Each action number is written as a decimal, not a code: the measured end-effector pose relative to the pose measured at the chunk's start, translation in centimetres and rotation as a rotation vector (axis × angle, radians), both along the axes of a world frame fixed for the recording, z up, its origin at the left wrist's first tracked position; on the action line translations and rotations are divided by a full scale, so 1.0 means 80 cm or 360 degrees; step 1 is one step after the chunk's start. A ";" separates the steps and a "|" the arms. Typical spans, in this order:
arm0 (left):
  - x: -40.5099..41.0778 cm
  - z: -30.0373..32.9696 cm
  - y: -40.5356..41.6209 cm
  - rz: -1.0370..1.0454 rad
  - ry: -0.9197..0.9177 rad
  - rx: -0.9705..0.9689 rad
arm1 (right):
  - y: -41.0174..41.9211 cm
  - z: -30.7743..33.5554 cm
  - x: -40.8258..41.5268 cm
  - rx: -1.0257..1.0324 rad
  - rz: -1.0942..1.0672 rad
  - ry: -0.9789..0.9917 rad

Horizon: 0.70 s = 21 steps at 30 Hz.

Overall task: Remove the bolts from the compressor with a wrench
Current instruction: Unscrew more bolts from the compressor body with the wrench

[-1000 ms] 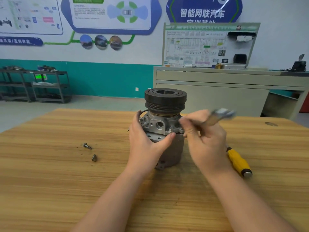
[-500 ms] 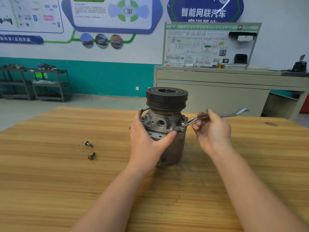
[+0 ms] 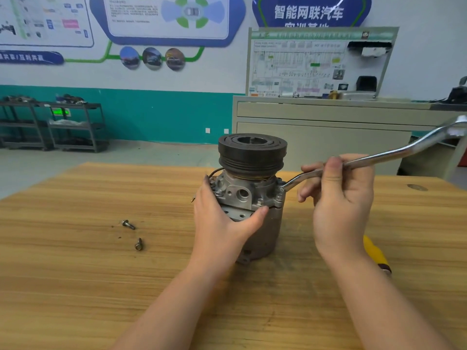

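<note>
Wooden surface (image 3: pixel 75 286), pale and streaked, fills the lower part of the head view. On it, near the middle, the compressor (image 3: pixel 255 215) stands upright, with its dark grooved pulley (image 3: pixel 252 154) on top and a grey metal body below. A flange under the pulley carries several bolts, and a round port faces the camera.

Left hand (image 3: pixel 222 223) grips the compressor's body from the left side, thumb curled across the front just below the flange, fingers wrapped round the far side and mostly hidden.

Right hand (image 3: pixel 341 198) pinches the wrench (image 3: pixel 374 160), with the thumb on the near face of the shaft and the fingers curled round behind it. The wrench's lower ring end sits at a bolt (image 3: pixel 280 191) on the right edge of the flange; its shaft rises to the right, and its far end is up near the frame's right edge.

Two loose bolts (image 3: pixel 129 224) lie on the surface well left of the compressor, one nearer the camera than the other. A yellow handle (image 3: pixel 376 253) lies on the surface just behind the right wrist, partly hidden by it.

Beyond the surface stands a grey cabinet (image 3: pixel 328 117) with a diagram board on top, dark shelves (image 3: pixel 50 122) at the left, and a teal-banded wall with posters.
</note>
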<state>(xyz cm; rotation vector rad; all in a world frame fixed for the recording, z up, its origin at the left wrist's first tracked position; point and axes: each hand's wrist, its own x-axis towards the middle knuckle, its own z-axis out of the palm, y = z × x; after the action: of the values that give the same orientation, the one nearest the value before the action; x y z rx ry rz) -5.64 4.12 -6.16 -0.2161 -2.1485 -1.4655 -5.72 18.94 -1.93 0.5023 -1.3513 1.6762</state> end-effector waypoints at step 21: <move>0.001 0.002 -0.006 -0.0038 -0.0009 -0.0069 | -0.020 -0.026 0.012 0.0487 -0.0443 0.0411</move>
<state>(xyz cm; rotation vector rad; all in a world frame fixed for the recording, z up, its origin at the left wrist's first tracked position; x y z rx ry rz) -5.57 3.62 -5.98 -0.2544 -2.1910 -1.4352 -4.79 17.34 -4.03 0.6490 -1.4175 1.1439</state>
